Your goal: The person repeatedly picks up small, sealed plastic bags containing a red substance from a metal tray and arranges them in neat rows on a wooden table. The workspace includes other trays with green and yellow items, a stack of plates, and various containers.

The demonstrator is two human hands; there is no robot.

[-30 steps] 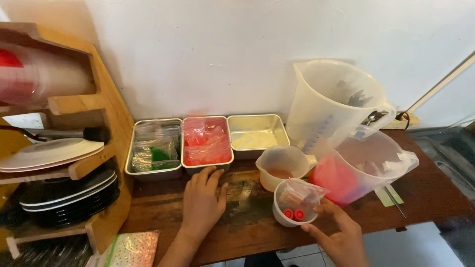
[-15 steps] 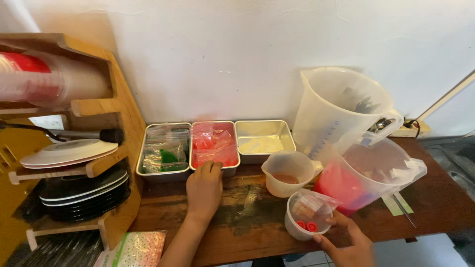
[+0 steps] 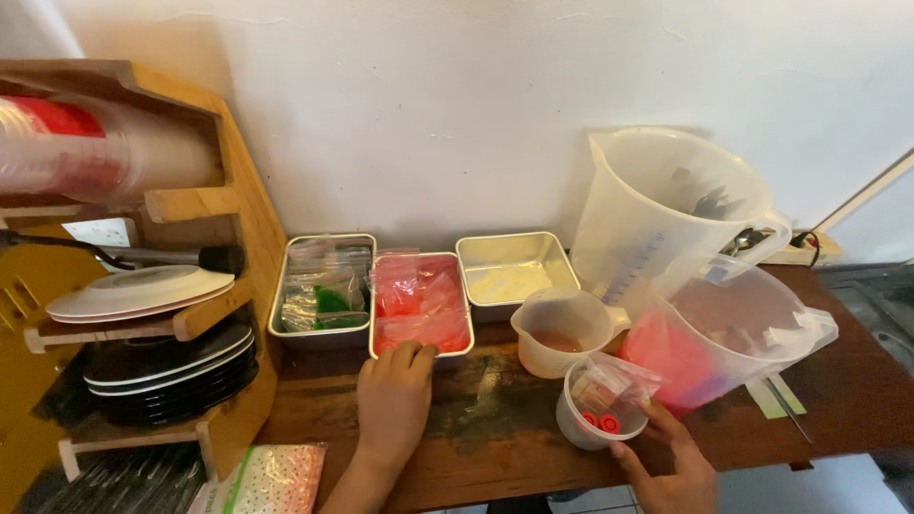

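Left hand (image 3: 392, 405): flat on the table (image 3: 495, 428), fingers loose, touching the red tray's (image 3: 420, 305) front rim.
Right hand (image 3: 671, 462): fingers curled around the small cup (image 3: 602, 417), near edge.
Behind: small jug (image 3: 562, 331), big pitchers.

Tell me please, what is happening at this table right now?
A person works at a wooden table. The left hand rests at the front edge of a metal tray of red bags. The right hand touches a small plastic cup with red pieces inside. Two big jugs stand behind it.
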